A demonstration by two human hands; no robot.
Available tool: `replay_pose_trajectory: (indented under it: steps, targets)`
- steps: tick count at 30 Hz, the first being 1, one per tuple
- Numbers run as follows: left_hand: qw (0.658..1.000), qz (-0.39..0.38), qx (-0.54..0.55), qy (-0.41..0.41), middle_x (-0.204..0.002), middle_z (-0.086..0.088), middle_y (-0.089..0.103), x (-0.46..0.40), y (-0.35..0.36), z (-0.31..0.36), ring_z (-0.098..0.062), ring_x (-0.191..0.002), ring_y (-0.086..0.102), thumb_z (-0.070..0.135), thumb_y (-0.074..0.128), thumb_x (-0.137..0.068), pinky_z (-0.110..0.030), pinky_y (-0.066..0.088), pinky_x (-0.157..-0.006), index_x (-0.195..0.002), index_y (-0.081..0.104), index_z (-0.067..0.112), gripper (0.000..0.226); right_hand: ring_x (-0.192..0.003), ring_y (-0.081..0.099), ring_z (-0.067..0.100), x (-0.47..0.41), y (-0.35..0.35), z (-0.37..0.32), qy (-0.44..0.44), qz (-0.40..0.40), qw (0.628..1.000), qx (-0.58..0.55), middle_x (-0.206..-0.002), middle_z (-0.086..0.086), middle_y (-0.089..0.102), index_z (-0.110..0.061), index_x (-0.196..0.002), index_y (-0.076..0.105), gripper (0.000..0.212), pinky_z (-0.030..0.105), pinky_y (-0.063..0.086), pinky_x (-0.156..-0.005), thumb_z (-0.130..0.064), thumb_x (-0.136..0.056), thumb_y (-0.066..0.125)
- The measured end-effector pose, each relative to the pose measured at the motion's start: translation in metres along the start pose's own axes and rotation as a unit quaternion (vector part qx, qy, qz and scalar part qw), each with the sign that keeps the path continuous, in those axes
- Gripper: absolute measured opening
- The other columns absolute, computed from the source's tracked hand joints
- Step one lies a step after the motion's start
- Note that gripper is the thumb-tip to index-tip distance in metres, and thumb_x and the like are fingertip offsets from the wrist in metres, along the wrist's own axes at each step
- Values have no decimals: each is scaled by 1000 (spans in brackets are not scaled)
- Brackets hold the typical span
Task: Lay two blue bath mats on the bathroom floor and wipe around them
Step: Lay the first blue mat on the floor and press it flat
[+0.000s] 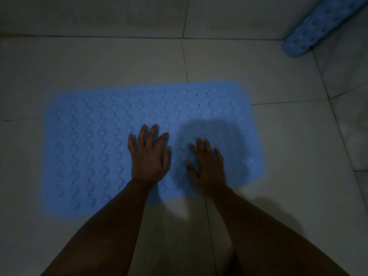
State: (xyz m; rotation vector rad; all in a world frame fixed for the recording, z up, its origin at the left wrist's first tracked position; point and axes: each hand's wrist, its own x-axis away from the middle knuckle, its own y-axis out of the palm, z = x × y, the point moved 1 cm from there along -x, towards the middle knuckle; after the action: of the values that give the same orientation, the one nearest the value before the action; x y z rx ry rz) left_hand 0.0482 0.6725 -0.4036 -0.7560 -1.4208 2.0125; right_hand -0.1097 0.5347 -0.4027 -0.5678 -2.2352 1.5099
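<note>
On the tile floor [268, 76] a blue mat [89, 146] lies flat; the left hand [149, 156] and right hand [207, 166] press it, fingers spread. A rolled mat [318, 30] leans in the far right corner.

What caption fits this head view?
Both hands press one blue mat flat on tile; second mat waits rolled.

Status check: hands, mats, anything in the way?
Left hand and right hand both flat, pressing the spread mat. Second mat rolled up at far right, not laid. Floor around shows nothing in the way.
</note>
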Motion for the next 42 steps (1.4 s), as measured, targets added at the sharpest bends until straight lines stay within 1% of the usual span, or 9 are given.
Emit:
replay_pose_trajectory:
  steps: [4,10,14,23,31,35,38,40,42]
  targets:
    - [1000,6,25,11,-161,-9,41,9,8,22,-35,-155,25,43,43,-102,-63,15,-122,-141,61,22,48,-124,63,20,-26,-43,18,26,48,990,-128,-129,1,70,-20,-122,72,48,37,48,-104,-52,-96,48]
    - [992,-6,63,111,-159,-16,43,2,25,97,-45,-151,29,42,48,-98,-68,23,-117,-141,61,16,52,-107,63,32,-55,-85,74,51,114,990,-66,-109,9,71,-14,-109,71,40,40,50,-93,-41,-100,43]
    - [981,-28,77,175,-164,-18,34,3,48,155,-45,-154,22,44,48,-101,-70,21,-117,-148,54,14,57,-111,59,31,-65,-98,106,60,138,987,-51,-112,6,68,-17,-109,69,32,46,51,-94,-38,-101,46]
    - [974,-155,-9,166,-173,-14,4,-1,81,195,-41,-158,-5,83,28,-92,-72,4,-120,-164,21,13,100,-114,57,29,-66,-84,149,80,179,979,-60,-115,8,65,-15,-110,70,31,44,50,-94,-37,-102,49]
    - [971,-172,10,166,-173,-9,-1,-2,73,200,-40,-158,-8,76,28,-96,-71,2,-120,-165,15,16,93,-112,58,27,-69,-91,159,84,177,978,-64,-114,5,65,-17,-108,69,28,40,49,-94,-37,-103,51]
    - [966,-189,67,161,-172,-9,14,-7,71,197,-40,-158,4,62,31,-98,-70,5,-121,-161,30,15,78,-110,59,31,-50,-99,155,94,151,984,-11,-114,6,65,-16,-110,67,34,44,53,-88,-38,-102,43]
    - [959,-175,145,172,-163,-11,39,-16,64,182,-41,-154,26,44,36,-92,-70,21,-118,-151,50,14,67,-126,57,36,-21,-80,151,84,92,992,16,-135,16,61,-11,-130,64,49,49,54,-95,-37,-97,38]
    - [962,-115,173,174,-150,-11,56,-21,55,169,-40,-148,39,35,44,-91,-63,34,-116,-143,59,14,58,-142,44,41,2,-59,147,57,42,996,45,-153,24,44,-6,-147,49,61,55,46,-109,-38,-96,40]
    - [968,-72,172,168,-145,-8,60,-22,48,158,-38,-149,38,35,47,-94,-58,33,-117,-139,63,16,51,-154,21,40,19,-42,137,58,-16,996,71,-166,22,21,-8,-159,28,75,58,24,-122,-52,-99,36]
